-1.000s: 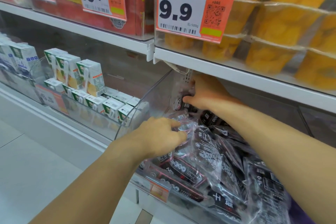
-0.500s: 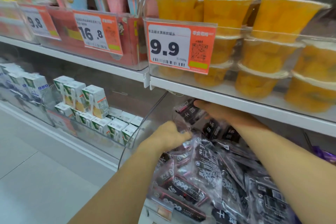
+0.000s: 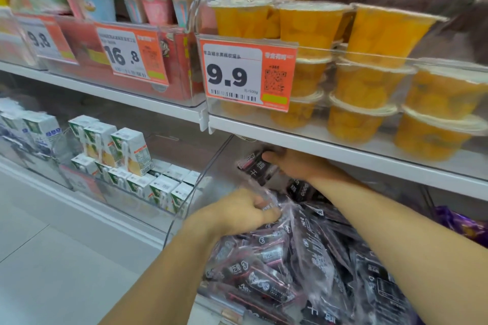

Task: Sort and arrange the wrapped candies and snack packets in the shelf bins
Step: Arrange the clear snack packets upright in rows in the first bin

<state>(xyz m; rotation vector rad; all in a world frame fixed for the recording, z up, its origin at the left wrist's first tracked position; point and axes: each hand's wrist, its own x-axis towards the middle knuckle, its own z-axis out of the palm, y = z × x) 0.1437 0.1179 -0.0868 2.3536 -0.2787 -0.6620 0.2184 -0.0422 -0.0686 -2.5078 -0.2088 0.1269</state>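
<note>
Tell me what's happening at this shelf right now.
A person is sorting dark snack packets in a clear shelf bin under the yellow fruit cups. The right hand reaches to the back of the bin, just below the shelf above, and holds a dark packet there. The left hand grips the clear plastic of a packet bag on top of the pile.

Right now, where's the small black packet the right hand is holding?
In the head view the small black packet is right of centre, held by the right hand at the back of the clear bin, just beneath the white shelf carrying yellow fruit cups.
</note>
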